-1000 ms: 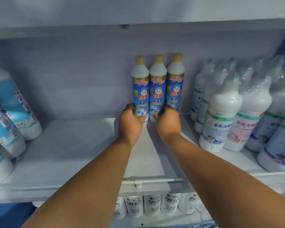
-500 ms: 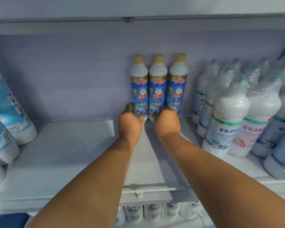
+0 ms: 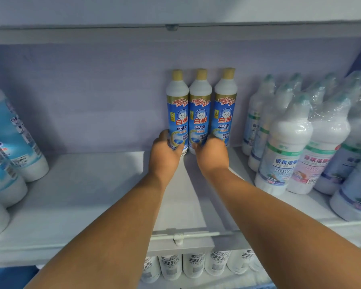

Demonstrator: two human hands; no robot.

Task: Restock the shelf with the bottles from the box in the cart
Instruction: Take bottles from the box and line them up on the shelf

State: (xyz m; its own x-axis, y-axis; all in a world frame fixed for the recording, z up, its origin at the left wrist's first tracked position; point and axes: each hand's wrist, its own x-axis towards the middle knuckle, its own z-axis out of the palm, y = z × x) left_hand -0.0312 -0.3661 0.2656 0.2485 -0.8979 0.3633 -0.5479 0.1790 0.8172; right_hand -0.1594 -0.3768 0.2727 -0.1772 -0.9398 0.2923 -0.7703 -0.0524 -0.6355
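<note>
At our hands we see three bottles [image 3: 200, 113] of smooth white plastic with glossy printed labels and matt tan caps. Right of them, white plastic bottles [image 3: 286, 147] wear crinkled clear film. The shelf [image 3: 81, 195] beneath looks matt painted metal.

A shop; shelf [image 3: 71, 205] stocked with rows of identical cleaner bottles [image 3: 200, 109]

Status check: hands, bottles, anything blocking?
Left hand grips left blue-label bottle at its base. Right hand grips middle bottle. Third bottle upright alongside. Shelf bare left of them.
</note>
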